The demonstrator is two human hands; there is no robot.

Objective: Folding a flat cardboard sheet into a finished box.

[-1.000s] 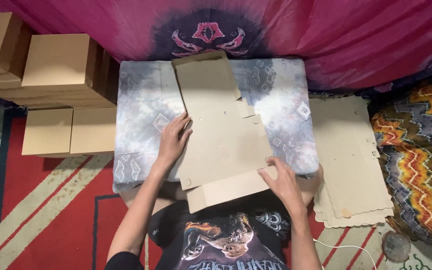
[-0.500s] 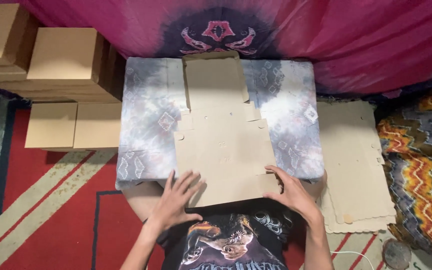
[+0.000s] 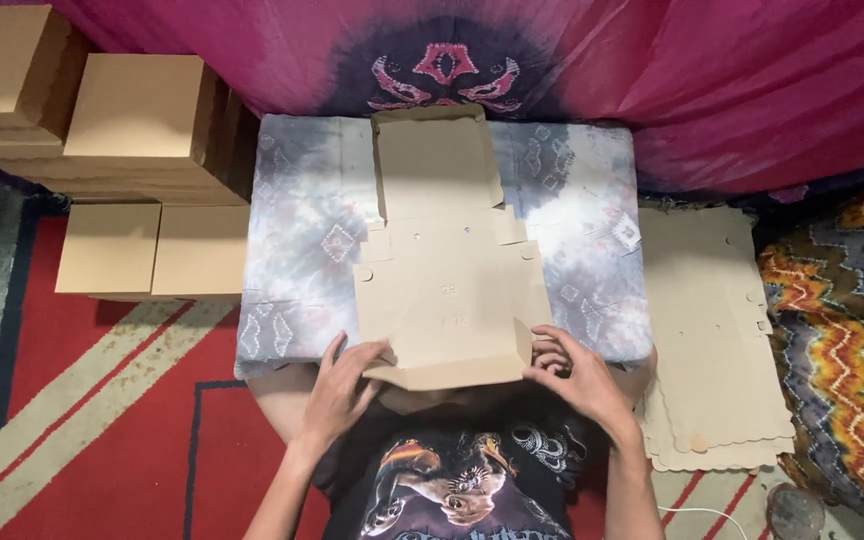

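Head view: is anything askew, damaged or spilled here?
Nothing stands out. The flat cardboard blank lies square on the cloth-covered table, left hand and right hand at its near flap. Spare blanks are stacked evenly.
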